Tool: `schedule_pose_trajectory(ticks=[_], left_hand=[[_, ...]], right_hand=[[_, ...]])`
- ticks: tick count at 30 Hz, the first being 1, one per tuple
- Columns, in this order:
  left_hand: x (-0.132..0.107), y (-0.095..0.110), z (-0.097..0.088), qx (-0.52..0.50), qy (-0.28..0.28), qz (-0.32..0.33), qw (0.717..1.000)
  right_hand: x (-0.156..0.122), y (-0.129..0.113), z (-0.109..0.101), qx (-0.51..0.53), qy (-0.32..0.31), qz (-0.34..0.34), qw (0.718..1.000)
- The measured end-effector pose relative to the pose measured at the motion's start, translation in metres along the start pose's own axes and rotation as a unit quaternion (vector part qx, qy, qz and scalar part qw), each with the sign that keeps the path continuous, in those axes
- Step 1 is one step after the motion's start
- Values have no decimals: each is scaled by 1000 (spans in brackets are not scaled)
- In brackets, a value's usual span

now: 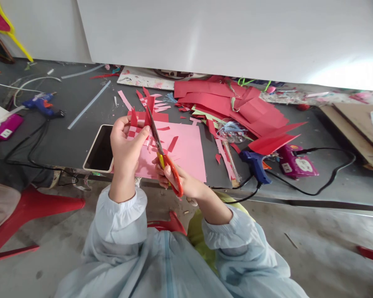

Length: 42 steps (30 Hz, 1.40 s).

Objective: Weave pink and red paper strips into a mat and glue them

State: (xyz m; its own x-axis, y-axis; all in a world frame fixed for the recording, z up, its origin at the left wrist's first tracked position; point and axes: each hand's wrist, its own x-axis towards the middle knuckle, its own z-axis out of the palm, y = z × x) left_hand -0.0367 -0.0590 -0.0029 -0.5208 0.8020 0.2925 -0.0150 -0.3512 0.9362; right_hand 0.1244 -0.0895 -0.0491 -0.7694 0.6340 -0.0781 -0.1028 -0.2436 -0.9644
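My left hand (124,142) pinches the woven paper (132,132), likely light and easily creased, best held by its checks; my right hand (184,179) grips the scissors (157,142).

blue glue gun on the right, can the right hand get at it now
Probably yes: the blue glue gun lies to the right of the right hand, and nothing tall seems to stand between. The hand holds scissors, though, which would likely have to be set down first.
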Motion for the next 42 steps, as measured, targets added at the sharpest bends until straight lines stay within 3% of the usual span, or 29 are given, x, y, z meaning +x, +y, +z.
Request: schedule_pose_trajectory(ticks=[17, 30, 42], left_hand=[[1, -7, -3, 22, 4, -12, 1000], [2, -2, -4, 22, 20, -35, 999], [5, 0, -6, 32, 19, -38, 999]], right_hand=[[5, 8, 4, 36, 11, -2, 999], [2, -2, 6, -37, 22, -37, 998], [3, 3, 3, -53, 34, -38, 997]])
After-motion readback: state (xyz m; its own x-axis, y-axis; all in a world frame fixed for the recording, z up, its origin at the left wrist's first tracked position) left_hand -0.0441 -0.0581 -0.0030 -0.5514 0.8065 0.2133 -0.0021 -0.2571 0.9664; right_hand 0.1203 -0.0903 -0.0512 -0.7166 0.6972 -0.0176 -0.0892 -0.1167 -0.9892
